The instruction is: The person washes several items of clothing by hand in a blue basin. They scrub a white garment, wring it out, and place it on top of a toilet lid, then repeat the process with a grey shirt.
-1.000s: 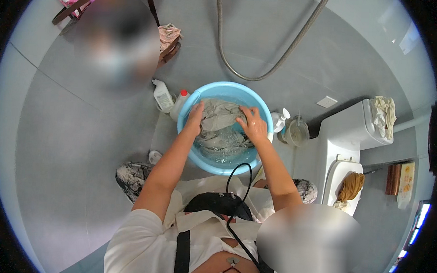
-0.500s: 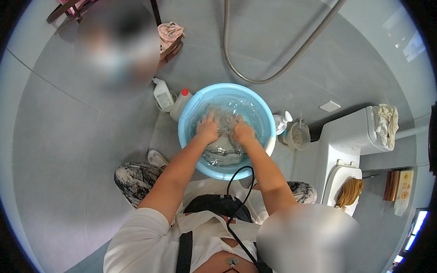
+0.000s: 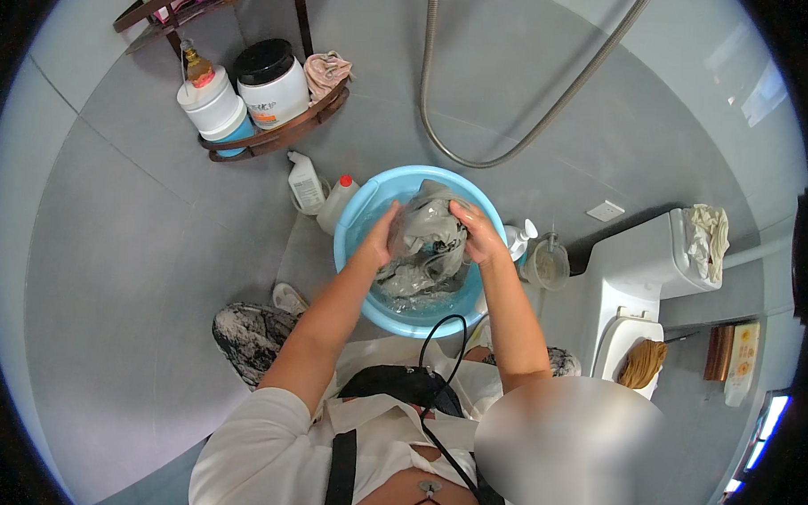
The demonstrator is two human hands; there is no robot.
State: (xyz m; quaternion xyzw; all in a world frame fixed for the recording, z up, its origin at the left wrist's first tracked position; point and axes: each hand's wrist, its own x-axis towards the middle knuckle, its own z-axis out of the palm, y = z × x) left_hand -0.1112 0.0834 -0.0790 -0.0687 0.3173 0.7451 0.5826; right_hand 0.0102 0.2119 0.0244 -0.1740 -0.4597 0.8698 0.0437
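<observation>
A wet grey cloth [image 3: 427,225], probably a garment, is bunched up above the water in a light blue basin [image 3: 406,327]. My left hand [image 3: 384,236] presses on its left side, with the fingers partly behind the folds. On the right side, my right hand [image 3: 480,235] grips the cloth, fingers curled over its upper edge. A lower part of the cloth trails into the water. The folds hide the middle of the basin.
A white bottle [image 3: 307,183] and a red-capped jug [image 3: 338,202] stand left of the basin. Right of it are a pump bottle [image 3: 518,240], a clear scoop [image 3: 549,262] and a toilet [image 3: 624,269]. A metal hose [image 3: 425,84] hangs beyond; a brown shelf [image 3: 274,140] holds tubs.
Both hands have risen from the splashing water, lifting the grey cloth into a bunch between them. The view has shifted slightly, and the tubs on the shelf now show.
</observation>
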